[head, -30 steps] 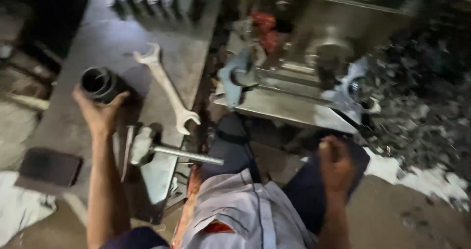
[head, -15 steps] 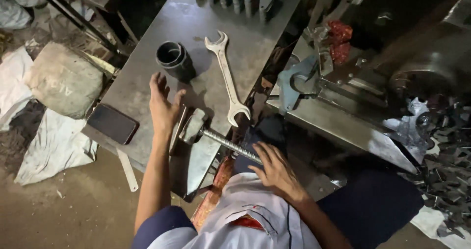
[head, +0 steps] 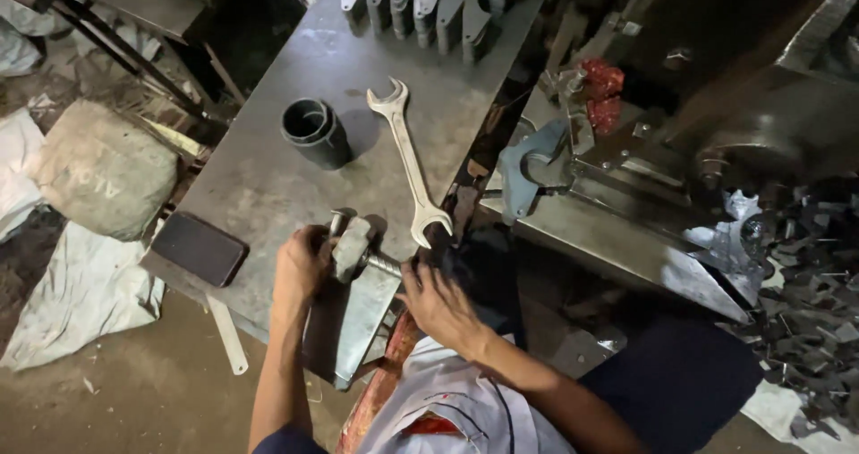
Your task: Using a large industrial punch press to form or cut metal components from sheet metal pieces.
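Where fingers cover it, left hand (head: 300, 266) grip around half-hidden threaded bolt (head: 358, 253); right hand (head: 438, 304) loosely spread, empty.

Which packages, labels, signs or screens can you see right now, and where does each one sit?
Phone: flat on the metal table, near its left front corner, left of the left hand; dark rounded rectangle, screen dark.
Sack: on the floor left of the table; bulging, grey-beige, with faint print on its side.
White bags: crumpled on the floor below the sack; no marking can be made out.
No signs visible.
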